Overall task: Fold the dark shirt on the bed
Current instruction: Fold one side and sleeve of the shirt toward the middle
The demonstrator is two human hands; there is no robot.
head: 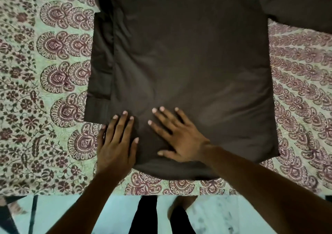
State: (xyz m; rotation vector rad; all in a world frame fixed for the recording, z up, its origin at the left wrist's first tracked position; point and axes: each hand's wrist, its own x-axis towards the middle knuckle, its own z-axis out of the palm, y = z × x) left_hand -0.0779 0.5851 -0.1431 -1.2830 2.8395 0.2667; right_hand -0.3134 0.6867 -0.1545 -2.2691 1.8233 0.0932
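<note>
Dark shirt: left hand, right hand press flat.

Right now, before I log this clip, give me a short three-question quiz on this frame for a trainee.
1. True or false: the left hand and the right hand both rest with straight fingers on the dark shirt.
2. Which sleeve lies spread out over the bedspread? A: the left sleeve. B: the right sleeve. C: neither.
3. Fill in: the folded-in sleeve lies along the shirt's ____ edge.

Key: 1 true; 2 B; 3 left.
</note>
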